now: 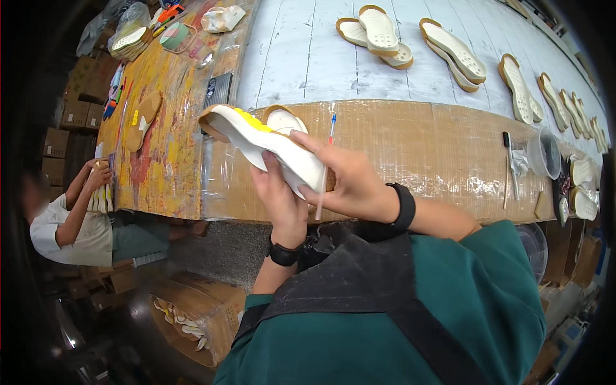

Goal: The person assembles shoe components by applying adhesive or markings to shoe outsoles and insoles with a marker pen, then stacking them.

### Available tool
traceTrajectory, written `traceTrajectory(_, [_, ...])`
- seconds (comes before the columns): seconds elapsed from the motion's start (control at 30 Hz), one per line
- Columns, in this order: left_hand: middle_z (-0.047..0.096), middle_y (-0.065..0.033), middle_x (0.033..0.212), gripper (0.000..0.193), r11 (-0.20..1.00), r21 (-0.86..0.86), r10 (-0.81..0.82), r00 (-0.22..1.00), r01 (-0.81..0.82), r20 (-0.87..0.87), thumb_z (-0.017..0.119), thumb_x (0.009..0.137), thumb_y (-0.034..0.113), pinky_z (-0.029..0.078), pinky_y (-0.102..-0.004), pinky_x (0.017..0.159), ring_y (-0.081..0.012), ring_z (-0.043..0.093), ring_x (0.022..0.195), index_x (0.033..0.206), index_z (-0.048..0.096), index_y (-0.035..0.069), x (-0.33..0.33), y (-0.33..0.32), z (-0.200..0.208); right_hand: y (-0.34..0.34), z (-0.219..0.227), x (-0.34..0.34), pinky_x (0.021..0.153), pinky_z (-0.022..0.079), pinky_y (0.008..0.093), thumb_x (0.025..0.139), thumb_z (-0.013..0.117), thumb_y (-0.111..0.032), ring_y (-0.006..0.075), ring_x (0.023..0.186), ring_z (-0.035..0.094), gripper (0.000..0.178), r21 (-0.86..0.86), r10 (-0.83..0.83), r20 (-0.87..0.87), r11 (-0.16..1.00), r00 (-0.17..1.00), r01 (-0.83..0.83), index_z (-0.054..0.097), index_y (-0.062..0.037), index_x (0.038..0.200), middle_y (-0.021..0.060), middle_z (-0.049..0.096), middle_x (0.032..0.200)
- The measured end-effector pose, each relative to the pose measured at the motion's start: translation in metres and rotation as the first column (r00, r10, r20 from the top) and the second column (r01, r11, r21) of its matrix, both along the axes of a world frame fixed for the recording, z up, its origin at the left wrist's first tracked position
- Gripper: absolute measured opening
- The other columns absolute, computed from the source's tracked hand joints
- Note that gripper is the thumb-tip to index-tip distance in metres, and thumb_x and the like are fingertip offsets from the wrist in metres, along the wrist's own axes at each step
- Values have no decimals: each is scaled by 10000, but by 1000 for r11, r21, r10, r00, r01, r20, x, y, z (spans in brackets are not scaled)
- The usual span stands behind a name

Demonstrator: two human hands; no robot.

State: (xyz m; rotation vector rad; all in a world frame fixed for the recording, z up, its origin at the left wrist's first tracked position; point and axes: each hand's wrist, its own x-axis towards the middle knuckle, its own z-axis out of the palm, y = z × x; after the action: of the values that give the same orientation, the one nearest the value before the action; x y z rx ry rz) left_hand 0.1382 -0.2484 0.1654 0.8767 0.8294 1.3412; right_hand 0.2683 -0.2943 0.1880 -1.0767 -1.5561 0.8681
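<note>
My left hand (pixel 282 196) grips a white shoe sole (pixel 269 144) from below, near the table's front edge. Brown trim runs round this sole, and a yellow patch (pixel 251 120) lies along its upper edge. My right hand (pixel 350 176) is closed on the sole's right end. A slim pen-like stick (pixel 332 128) with a blue tip shows above my right hand and again below it; it seems tucked in the fingers. Behind the held sole, a second white sole (pixel 282 120) with a brown rim is partly hidden.
Brown cardboard (pixel 410 147) under clear film covers the near table. Several pale soles (pixel 378 32) lie on the white surface beyond. A clear tub (pixel 543 154) and a black-capped stick (pixel 508 167) are at the right. At the left, a co-worker (pixel 80 212) holds soles beside the paint-stained board (pixel 173 128).
</note>
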Motion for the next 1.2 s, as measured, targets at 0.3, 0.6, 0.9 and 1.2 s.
traceTrajectory(0.3, [522,-32,894,380,909,-83,-354,863,408,360,391,909,207,446,-235,699,-132,525,798,1236,348,17,-46,19,-45,44,-28,84,755,448,265,854,522,-150,138,882,570,274,-176,5,-306,982,952,-62,543,9,1075,78,605,963])
traceTrajectory(0.6, [442,-127,1109,454,985,-37,-121,519,168,-846,480,835,79,404,-267,816,-174,493,954,1253,345,-36,-33,14,-49,207,-124,237,779,430,425,758,563,-248,361,915,545,352,-173,-673,477,558,565,811,547,-7,1015,216,588,942])
traceTrajectory(0.9, [396,-160,1184,652,972,185,9,761,146,-649,550,817,136,426,-327,838,-228,487,1022,1336,175,15,-15,24,-10,51,-44,114,719,445,236,828,564,-181,87,839,534,453,-367,-261,-305,920,916,139,434,28,1209,92,570,1024])
traceTrajectory(1.2, [513,-111,1052,567,934,192,-221,909,302,-354,489,851,38,443,-216,740,-132,519,924,1332,189,20,13,-4,33,11,22,78,552,440,221,793,617,-242,74,589,524,373,-146,9,65,989,998,1,558,-16,1084,82,615,772])
